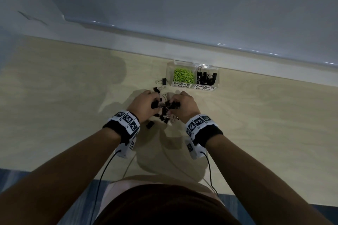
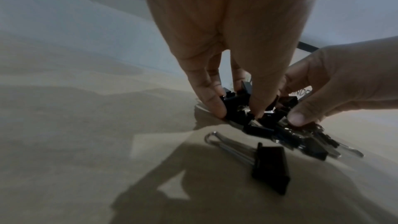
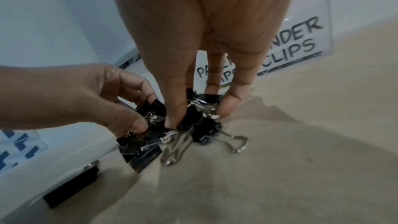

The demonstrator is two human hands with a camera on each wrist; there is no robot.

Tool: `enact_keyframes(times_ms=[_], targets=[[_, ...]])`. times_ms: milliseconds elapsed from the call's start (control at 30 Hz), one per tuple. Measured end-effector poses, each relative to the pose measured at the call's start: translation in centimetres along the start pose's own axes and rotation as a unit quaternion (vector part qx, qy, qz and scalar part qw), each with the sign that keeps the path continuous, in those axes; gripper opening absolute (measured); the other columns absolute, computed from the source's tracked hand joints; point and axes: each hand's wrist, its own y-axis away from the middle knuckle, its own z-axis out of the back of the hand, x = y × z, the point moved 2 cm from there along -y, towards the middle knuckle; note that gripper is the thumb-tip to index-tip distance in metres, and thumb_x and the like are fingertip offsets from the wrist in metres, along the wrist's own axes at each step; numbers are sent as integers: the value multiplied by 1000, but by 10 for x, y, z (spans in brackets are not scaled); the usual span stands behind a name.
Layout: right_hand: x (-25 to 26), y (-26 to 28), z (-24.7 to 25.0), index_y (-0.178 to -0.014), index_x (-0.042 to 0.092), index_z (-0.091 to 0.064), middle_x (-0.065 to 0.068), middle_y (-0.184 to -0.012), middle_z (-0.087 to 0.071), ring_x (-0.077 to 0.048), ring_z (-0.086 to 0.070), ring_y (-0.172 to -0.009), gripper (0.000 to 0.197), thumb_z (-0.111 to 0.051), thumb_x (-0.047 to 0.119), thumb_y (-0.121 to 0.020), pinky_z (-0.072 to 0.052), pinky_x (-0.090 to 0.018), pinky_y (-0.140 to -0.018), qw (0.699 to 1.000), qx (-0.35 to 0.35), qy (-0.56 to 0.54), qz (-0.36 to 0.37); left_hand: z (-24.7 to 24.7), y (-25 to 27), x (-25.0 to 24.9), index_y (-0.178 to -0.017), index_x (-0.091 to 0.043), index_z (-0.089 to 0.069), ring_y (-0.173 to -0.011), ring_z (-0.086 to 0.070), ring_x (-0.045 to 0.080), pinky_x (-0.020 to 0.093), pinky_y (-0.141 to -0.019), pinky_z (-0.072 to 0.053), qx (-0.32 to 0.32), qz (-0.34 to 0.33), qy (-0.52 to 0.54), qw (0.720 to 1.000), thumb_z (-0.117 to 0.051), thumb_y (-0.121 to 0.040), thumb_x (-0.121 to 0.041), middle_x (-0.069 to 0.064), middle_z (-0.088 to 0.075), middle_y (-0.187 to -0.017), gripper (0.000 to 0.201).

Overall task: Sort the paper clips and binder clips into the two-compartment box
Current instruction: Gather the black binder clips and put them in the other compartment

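Dozens of black binder clips [image 1: 165, 110] sat in a loose heap on the pale wood surface [image 1: 256, 124], right in front of the clear two-compartment box [image 1: 193, 76]. Both hands were bunched around that heap: the left hand [image 1: 144, 105] had its grip clamped on a few clips at the left side, and the right hand [image 1: 184, 106] had its fingers [image 3: 229, 106] curled down onto clips at the right side, thumb pinching in. Wire handles stuck out every which way (classic tangle).

The box stood near the far edge of the surface, close to the wall. Its left compartment, labelled PAPER CLIPS, held the green paper clips [image 1: 183, 75]; the right one, labelled BINDER CLIPS, already had some black ones in it. No green was visible outside the box, so I'd guess only binders were left.

A few strays lay apart from the heap: one stray clip [image 1: 163, 81] just left of the box, another near clip [image 2: 269, 168] by the left wrist.

What could've gone wrong: scooping a big handful with interlocked handles, some could slip out mid-lift or drop into the paper clip side, since that compartment was the one nearer the heap.
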Motion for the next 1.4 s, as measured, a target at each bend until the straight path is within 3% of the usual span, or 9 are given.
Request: enact_keyframes(times_ms=[333,533,700,867,1000,1067,1167,1267,1400], targets=[[-34,24,34,-85,20,-73,5,-85,-65,-6,-59,-67,26,-83,8,-63,-48,-15,-63,976,-112,-186,-29,0,-7,-33,-106,-13,-63,-88,-64,14,32,-85,-54,12,-11,130,991,-69,-81,-18,4,-69,-101,26],[-44,15,99,-92,22,-72,7,-92,-70,-10,-70,-73,31,-82,9,-66,-55,-18,-65,925,-182,-325,-75,5,-29,-81,-106,-13,-62,-84,-67,13,31,-78,-57,12,-3,246,969,-70,-81,-21,3,-68,-100,28],[-50,-17,132,-94,19,-71,1,-93,-68,-15,-70,-75,28,-80,8,-69,-53,-17,-62,919,-232,-312,-62,14,-69,-127,-92,-7,-65,-77,-68,20,41,-74,-58,-59,-2,251,966,-70,-79,-15,8,-71,-87,16],[-69,-31,130,-106,20,-68,3,-102,-69,-13,-68,-83,32,-76,19,-75,-55,-24,-76,941,-192,-267,-82,16,-92,-155,-95,-3,-68,-81,-66,24,30,-72,-53,-81,10,175,981,-69,-81,-24,11,-70,-90,25],[-81,-16,129,-100,16,-70,-1,-96,-72,-13,-69,-80,19,-69,15,-82,-58,-33,-77,950,-217,-216,-65,12,-97,-151,-60,-11,-52,-58,-49,22,28,-54,-40,-57,2,133,989,-71,-79,-33,3,-50,-57,35],[-80,-3,122,-96,14,-70,0,-93,-72,-11,-68,-78,14,-65,10,-84,-59,-32,-74,955,-231,-182,-34,17,-92,-141,-65,-11,-57,-62,-56,18,29,-63,-50,-73,-20,149,986,-68,-82,-30,3,-59,-64,28],[-66,18,94,-85,15,-69,-5,-92,-72,-11,-65,-74,14,-63,2,-82,-54,-21,-65,968,-200,-151,19,36,-79,-106,-83,-9,-68,-72,-65,13,27,-72,-56,-143,-30,129,981,-58,-89,-20,3,-71,-81,16],[-47,31,57,-93,18,-69,-3,-99,-68,-15,-62,-83,15,-65,9,-81,-55,-32,-74,991,-102,-81,41,50,-74,-50,-85,-9,-66,-77,-66,20,35,-72,-56,-176,12,79,981,-53,-88,-12,6,-70,-85,14],[-20,25,20,-136,34,-38,-1,-143,-36,-25,-34,-128,69,-71,33,-75,-39,-42,-104,993,82,73,37,38,-74,-5,-122,-10,-57,-118,-50,31,38,-101,-42,0,18,-55,998,-51,-86,-4,13,-53,-130,37]])
